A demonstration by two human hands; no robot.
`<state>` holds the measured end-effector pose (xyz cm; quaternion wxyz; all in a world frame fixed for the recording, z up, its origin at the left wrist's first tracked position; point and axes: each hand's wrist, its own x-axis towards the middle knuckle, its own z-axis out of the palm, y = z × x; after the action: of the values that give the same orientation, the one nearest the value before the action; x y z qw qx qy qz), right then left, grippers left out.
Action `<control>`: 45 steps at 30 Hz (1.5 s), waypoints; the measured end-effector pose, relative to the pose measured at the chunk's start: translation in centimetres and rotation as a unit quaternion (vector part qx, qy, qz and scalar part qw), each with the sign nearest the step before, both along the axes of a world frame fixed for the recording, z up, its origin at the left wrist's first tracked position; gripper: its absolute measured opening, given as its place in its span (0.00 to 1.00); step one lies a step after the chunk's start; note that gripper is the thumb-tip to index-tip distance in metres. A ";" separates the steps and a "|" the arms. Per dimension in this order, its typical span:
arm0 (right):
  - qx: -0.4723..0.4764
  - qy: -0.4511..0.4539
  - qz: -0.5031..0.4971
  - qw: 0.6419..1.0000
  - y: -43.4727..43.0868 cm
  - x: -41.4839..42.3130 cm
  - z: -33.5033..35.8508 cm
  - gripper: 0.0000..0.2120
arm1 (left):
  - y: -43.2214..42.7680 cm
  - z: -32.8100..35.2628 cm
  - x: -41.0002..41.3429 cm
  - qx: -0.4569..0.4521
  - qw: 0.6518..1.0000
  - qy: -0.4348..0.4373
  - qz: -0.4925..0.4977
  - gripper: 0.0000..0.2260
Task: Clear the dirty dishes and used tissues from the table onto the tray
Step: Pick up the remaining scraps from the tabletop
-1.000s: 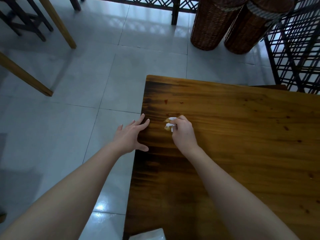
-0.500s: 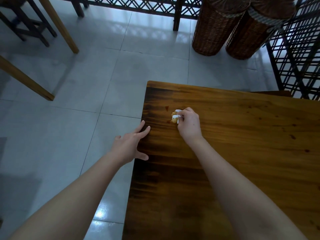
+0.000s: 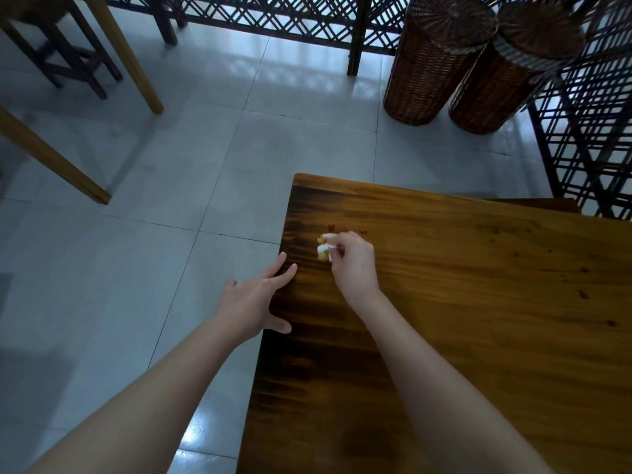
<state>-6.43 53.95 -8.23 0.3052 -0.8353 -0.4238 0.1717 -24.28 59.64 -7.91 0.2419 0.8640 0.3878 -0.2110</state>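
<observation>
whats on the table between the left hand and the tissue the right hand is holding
Nothing; the head view shows only bare table between the left hand and the tissue in the right hand.

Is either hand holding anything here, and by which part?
The right hand pinches a crumpled tissue by its right end, between the fingertips. The left hand holds nothing.

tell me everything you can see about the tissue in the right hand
The tissue is a small crumpled white wad with yellowish-tan stained patches, and it looks like soft paper. The right hand pinches it at the fingertips, which hide its right side. It sits low over the wooden table, near the left edge and far corner, beside small reddish spots. Whether it touches the wood cannot be told.
</observation>
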 end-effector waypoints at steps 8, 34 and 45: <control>-0.011 0.003 -0.036 0.999 5.1 3.1 0.3 0.09 | 0.1 -0.2 -0.2 0.008 1.000 -0.007 -0.001 0.48; -0.007 -0.044 -0.025 0.999 0.7 5.0 0.0 0.09 | -0.7 1.5 1.1 0.034 0.997 0.060 0.018 0.49; 0.000 -0.045 0.018 0.999 -4.9 4.4 0.1 0.10 | -1.0 2.0 1.4 0.032 0.997 0.072 0.025 0.49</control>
<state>-1.99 49.06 -8.17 0.2828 -0.8344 -0.4519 0.1398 -22.90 58.67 -5.96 0.1911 0.8439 0.4324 -0.2536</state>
